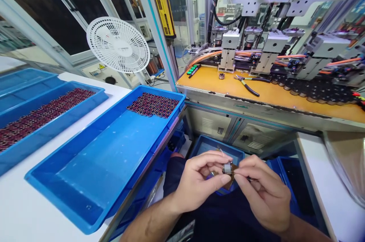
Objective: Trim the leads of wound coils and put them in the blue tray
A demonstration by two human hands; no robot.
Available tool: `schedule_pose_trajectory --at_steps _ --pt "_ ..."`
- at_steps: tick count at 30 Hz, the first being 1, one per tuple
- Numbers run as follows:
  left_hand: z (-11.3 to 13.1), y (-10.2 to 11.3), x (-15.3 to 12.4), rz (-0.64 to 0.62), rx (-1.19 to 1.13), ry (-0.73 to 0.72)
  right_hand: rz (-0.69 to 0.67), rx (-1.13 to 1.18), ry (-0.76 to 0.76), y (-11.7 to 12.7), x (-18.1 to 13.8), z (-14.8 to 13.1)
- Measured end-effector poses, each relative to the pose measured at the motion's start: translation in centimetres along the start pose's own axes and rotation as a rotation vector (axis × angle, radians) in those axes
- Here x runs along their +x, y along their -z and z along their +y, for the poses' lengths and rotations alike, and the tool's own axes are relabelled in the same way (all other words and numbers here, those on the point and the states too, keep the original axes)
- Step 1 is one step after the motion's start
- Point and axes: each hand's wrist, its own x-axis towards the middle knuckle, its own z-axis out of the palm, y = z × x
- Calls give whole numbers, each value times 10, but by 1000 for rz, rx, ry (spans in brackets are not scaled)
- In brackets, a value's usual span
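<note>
Left hand (196, 184) half-curled, holding component (227, 168); right hand (266, 194) pinched.

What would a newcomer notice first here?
The blue rectangular plastic tray left of centre, dark reddish parts massed at its far end. Behind it, a round white fan. Lower right of centre, the bare left hand holds a small silvery cylindrical part, the bare right hand close beside it.

Over the lap (225, 217), before the desk's (199, 82) near edge, the left hand (199, 181) curls its fingers, thumb reaching inward beneath them in a pinch. The right hand (264, 190) faces it, thumb and forefinger drawn together, nearly touching the left thumb. The left forearm (154, 215) and right forearm (300, 231), both bare, slant inward.
</note>
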Motion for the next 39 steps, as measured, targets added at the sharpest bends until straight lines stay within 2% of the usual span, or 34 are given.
schedule_pose_trajectory --at_steps 2,4,6,8,10,11,13,15,17,19,21,24,26,27,28,30,31,32,35,39 --pt "0 0 1 -7 -24 -3 2 20 -35 2 -2 1" --pt "2 1 2 10 56 -59 -3 25 -97 8 -4 4" --pt "6 4 4 27 230 -156 10 3 -165 21 -6 7" --pt "11 8 6 15 450 -266 48 -111 -153 36 -5 9" --pt "15 10 7 -35 629 -350 40 -323 18 50 0 7" --pt "18 10 8 -64 686 -378 -13 -435 147 55 4 5" --pt "21 8 9 -118 747 -414 -204 -615 442 58 14 0" --pt "23 5 9 -147 765 -422 -378 -733 671 56 24 -2" --pt "25 4 8 -153 757 -416 -454 -793 745 49 32 -2" --pt "25 5 7 -143 722 -407 -450 -735 623 42 34 -1" --pt "24 8 4 -132 676 -402 -471 -534 341 36 33 -3" --pt "23 13 1 -119 628 -403 -646 -137 -134 34 35 -10" --pt "23 15 0 -108 618 -412 -742 -23 -274 39 49 -8" --pt "23 16 0 -98 614 -417 -711 -59 -264 44 61 -2" --pt "23 17 0 -85 610 -423 -621 -163 -218 50 76 7" --pt "23 18 0 -42 603 -429 -335 -512 -84 62 115 34" --pt "24 19 1 -17 600 -428 -254 -744 -48 69 136 51" --pt "24 20 1 7 596 -425 -253 -956 -57 74 156 70" --pt "25 23 2 62 580 -405 -301 -1101 -106 84 203 120" --pt "26 28 -1 134 577 -381 -411 -1191 -177 84 223 157"
